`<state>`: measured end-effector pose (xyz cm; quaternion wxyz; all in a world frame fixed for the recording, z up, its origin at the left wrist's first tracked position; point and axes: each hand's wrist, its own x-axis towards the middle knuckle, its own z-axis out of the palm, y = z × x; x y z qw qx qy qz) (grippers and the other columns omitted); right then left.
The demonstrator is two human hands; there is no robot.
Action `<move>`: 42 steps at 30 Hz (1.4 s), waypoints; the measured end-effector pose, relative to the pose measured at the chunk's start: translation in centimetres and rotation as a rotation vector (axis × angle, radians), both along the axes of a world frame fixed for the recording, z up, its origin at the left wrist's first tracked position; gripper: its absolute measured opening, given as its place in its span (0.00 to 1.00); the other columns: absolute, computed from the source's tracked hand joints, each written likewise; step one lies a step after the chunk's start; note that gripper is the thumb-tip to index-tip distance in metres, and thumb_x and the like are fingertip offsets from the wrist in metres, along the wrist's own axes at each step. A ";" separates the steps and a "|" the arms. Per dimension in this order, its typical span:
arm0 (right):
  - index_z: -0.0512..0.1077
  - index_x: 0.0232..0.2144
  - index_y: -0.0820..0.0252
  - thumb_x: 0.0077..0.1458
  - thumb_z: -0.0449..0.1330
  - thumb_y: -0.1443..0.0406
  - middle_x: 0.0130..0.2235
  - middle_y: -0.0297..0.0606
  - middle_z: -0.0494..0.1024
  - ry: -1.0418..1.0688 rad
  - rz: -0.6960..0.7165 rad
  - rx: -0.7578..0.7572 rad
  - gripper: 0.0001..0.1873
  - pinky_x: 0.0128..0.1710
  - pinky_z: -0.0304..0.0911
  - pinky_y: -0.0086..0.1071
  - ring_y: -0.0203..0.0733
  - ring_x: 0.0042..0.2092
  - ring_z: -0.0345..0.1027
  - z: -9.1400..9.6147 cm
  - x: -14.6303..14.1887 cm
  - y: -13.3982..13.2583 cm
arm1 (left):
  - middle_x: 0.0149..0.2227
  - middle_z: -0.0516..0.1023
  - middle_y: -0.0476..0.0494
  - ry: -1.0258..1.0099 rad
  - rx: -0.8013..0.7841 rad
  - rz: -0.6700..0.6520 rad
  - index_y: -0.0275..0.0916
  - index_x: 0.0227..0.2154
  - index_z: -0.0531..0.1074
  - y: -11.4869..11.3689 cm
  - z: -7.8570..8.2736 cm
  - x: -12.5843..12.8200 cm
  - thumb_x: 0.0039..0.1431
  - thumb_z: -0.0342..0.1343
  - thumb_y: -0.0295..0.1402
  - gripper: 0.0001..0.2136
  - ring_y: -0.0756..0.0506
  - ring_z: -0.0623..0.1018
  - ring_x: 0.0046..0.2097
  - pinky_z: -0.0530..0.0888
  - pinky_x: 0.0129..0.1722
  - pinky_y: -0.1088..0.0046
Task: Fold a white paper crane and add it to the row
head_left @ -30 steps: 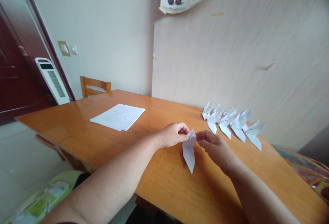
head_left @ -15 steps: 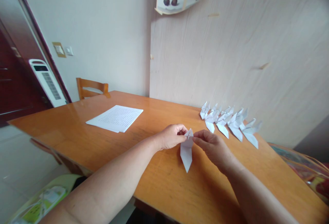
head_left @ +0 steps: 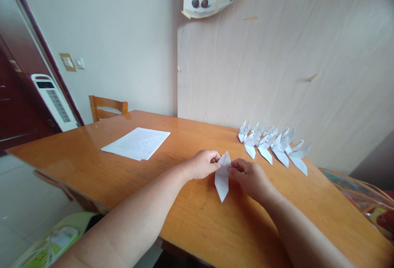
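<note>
Two hands' fingers [head_left: 215, 162] hide folded paper [head_left: 222, 179] top.

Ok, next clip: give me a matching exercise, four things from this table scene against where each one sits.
Things:
1. pointed white folded paper
2. row of finished white paper cranes
3. stack of printed white sheets
4. wooden chair

Places:
A. behind the table's far left end
B. pinched between left hand and right hand
C. flat, table's left part
D. near the wall

Pairs: 1-B, 2-D, 3-C, 4-A

Five finished paper cranes [head_left: 271, 145]; one half-folded paper piece [head_left: 222, 177]; one sheet stack [head_left: 137, 143]; one chair [head_left: 107, 108]
</note>
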<state>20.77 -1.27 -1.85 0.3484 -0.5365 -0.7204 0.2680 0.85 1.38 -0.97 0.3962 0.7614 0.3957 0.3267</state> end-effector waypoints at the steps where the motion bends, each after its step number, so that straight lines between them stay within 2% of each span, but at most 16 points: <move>1: 0.74 0.29 0.57 0.53 0.56 0.60 0.29 0.34 0.77 -0.023 0.000 0.009 0.09 0.30 0.57 0.31 0.40 0.30 0.66 0.0 0.0 0.0 | 0.30 0.73 0.51 0.012 0.003 -0.001 0.37 0.31 0.71 0.1 0.0 0.0 0.56 0.55 0.32 0.04 0.50 0.71 0.32 0.67 0.33 0.75; 8: 0.73 0.28 0.57 0.53 0.55 0.61 0.27 0.34 0.76 -0.115 0.003 0.047 0.09 0.29 0.56 0.31 0.40 0.30 0.66 0.2 0.2 0.1 | 0.30 0.75 0.49 0.073 -0.017 0.018 0.37 0.31 0.71 0.4 -0.4 -0.3 0.59 0.54 0.37 0.08 0.49 0.74 0.33 0.68 0.33 0.74; 17: 0.71 0.27 0.58 0.54 0.54 0.60 0.24 0.32 0.72 -0.144 -0.018 0.043 0.09 0.28 0.54 0.30 0.38 0.28 0.63 0.4 0.1 -0.1 | 0.30 0.73 0.50 -0.040 -0.119 -0.034 0.37 0.32 0.68 0.6 -1.2 0.0 0.60 0.54 0.36 0.07 0.49 0.75 0.32 0.71 0.33 0.73; 26: 0.72 0.28 0.57 0.53 0.55 0.63 0.27 0.33 0.76 -0.137 0.001 0.059 0.07 0.30 0.56 0.30 0.40 0.30 0.67 0.6 0.0 -0.4 | 0.30 0.74 0.50 0.039 0.003 -0.021 0.37 0.32 0.70 0.4 -0.8 -0.1 0.59 0.54 0.31 0.04 0.50 0.74 0.33 0.68 0.33 0.75; 32: 0.71 0.27 0.57 0.54 0.55 0.62 0.25 0.32 0.74 -0.169 -0.021 0.042 0.08 0.28 0.54 0.31 0.39 0.28 0.65 0.4 0.1 -0.1 | 0.31 0.75 0.50 -0.011 -0.058 -0.020 0.36 0.33 0.70 0.6 -1.1 -0.1 0.60 0.54 0.33 0.05 0.50 0.75 0.33 0.70 0.34 0.74; 42: 0.69 0.25 0.57 0.53 0.55 0.60 0.24 0.32 0.73 -0.107 -0.057 -0.006 0.09 0.27 0.54 0.30 0.38 0.27 0.63 -0.2 0.4 0.3 | 0.30 0.75 0.49 -0.127 -0.178 -0.037 0.36 0.33 0.69 0.9 -1.6 -0.1 0.56 0.60 0.37 0.09 0.49 0.76 0.33 0.72 0.37 0.71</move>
